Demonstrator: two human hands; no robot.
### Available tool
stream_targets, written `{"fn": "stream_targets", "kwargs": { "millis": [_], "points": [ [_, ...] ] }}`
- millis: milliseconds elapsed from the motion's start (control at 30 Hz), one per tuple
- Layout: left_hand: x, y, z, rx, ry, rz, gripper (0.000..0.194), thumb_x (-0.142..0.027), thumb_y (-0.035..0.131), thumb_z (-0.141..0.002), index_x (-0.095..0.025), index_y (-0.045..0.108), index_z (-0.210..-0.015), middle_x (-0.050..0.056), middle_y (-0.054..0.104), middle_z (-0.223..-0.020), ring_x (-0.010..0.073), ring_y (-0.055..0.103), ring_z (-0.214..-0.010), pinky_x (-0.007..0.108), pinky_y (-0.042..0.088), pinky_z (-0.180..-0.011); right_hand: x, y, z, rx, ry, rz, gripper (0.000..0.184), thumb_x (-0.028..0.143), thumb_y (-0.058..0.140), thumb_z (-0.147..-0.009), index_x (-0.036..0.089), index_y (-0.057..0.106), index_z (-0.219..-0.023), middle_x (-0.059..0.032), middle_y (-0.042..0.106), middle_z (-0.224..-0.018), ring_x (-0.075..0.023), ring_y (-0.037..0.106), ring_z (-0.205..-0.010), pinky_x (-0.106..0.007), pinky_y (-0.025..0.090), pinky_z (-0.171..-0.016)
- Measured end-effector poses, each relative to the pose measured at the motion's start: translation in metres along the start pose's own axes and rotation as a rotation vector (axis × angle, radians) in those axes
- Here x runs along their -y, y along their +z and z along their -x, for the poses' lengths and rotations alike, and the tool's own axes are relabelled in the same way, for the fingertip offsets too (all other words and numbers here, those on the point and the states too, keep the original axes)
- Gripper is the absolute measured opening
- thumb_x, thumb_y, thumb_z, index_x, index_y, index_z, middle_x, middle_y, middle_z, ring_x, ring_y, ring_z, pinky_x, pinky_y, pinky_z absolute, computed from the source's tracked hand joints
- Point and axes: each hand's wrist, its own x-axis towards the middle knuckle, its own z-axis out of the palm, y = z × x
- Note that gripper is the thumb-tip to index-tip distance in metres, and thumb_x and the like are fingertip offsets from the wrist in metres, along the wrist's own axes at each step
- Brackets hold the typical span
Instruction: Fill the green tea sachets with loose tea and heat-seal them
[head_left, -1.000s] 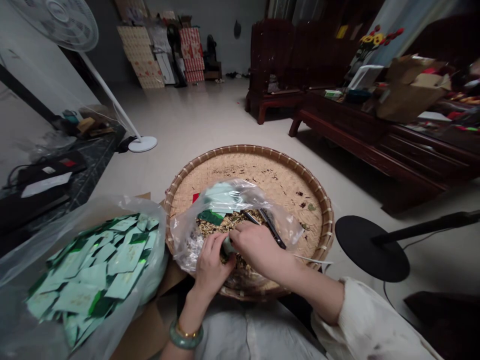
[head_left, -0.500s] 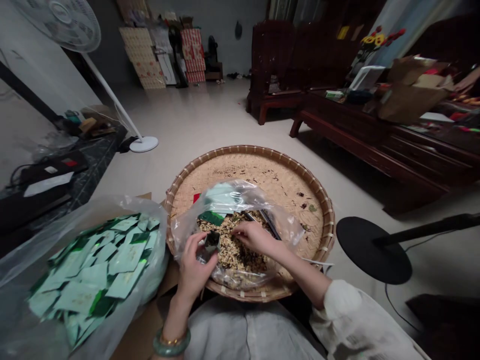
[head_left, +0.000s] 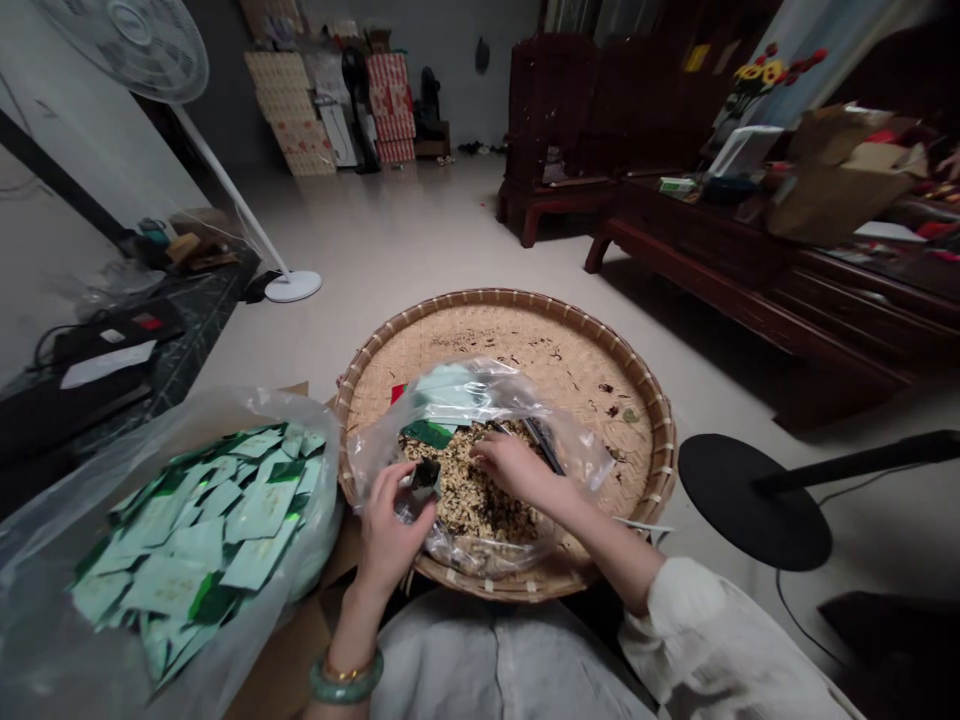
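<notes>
the fingers of the left hand [head_left: 391, 520] are curving around a small pouch [head_left: 427, 474], the thumb lying below it and the other fingertips reaching over its left side; they are clamping it lightly rather than pressing flat. the pouch is showing a dark opening or dark contents at the top, and its long axis is too small to tell. the fingers of the right hand [head_left: 517, 472] are bunching close together, tips pointing left and down over the loose mix [head_left: 465, 490]; whether they are pinching any of it, one cannot tell.

the pouch is lying to the left of the right fingertips and a little nearer the person's body, with a short stretch of mix between; the left hand, already on it, is the nearer one.

around both hands, a clear plastic bag [head_left: 592, 462] is holding the mix, along with a green packet [head_left: 427, 433] beyond the pouch and a dark slender tool [head_left: 545, 447] just beyond the right wrist. the bag is resting inside a round woven tray [head_left: 664, 440]. farther left, a larger bag [head_left: 45, 610] is holding many pale green packets [head_left: 259, 510].
</notes>
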Motion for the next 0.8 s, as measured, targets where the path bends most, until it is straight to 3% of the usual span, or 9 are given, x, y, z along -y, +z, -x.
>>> {"fn": "stream_targets", "kwargs": {
  "millis": [167,300,500,667,800],
  "points": [
    [-0.002,-0.001,0.001,0.004,0.009,0.001,0.036,-0.016,0.060,-0.074,-0.019,0.055,-0.110,0.008,0.060,-0.106,0.0224,0.058,-0.101,0.037,0.053,-0.082,0.019,0.010,-0.021,0.024,-0.145,-0.078,0.017,0.020,0.052,-0.091,0.016,0.068,-0.089,-0.0073,0.065,-0.087,-0.0168,0.060,-0.087,-0.024,0.041,-0.074],
    [-0.002,-0.004,0.002,0.008,0.008,-0.001,0.035,-0.016,0.060,-0.074,-0.019,0.055,-0.108,0.008,0.060,-0.105,0.0223,0.059,-0.100,0.037,0.053,-0.082,0.018,0.011,-0.024,0.124,-0.180,0.008,0.014,0.026,0.061,-0.085,0.020,0.068,-0.094,-0.0067,0.065,-0.091,-0.0188,0.061,-0.087,-0.024,0.041,-0.070],
    [-0.001,0.000,0.001,0.010,0.005,0.010,0.037,-0.016,0.059,-0.074,-0.019,0.055,-0.110,0.008,0.060,-0.106,0.0224,0.059,-0.100,0.037,0.053,-0.081,0.015,0.009,-0.021,0.168,-0.079,0.004,0.020,0.027,0.067,-0.077,0.017,0.069,-0.094,-0.0098,0.070,-0.091,-0.0232,0.064,-0.087,-0.026,0.043,-0.069],
    [-0.003,0.000,0.001,0.015,0.005,0.014,0.039,-0.014,0.059,-0.073,-0.020,0.055,-0.110,0.008,0.059,-0.106,0.0226,0.059,-0.100,0.039,0.053,-0.084,0.018,0.016,-0.027,0.157,-0.047,-0.078,0.017,0.013,0.061,-0.076,0.015,0.072,-0.089,-0.0091,0.072,-0.088,-0.0204,0.066,-0.084,-0.024,0.043,-0.072],
    [-0.004,0.000,0.002,0.018,-0.003,0.015,0.038,-0.013,0.059,-0.073,-0.020,0.054,-0.111,0.008,0.059,-0.107,0.0226,0.058,-0.101,0.039,0.053,-0.084,0.008,0.011,-0.022,0.119,-0.024,-0.138,0.021,0.012,0.059,-0.076,0.017,0.073,-0.092,-0.0066,0.074,-0.089,-0.0183,0.067,-0.082,-0.023,0.044,-0.073]
  ]
}}
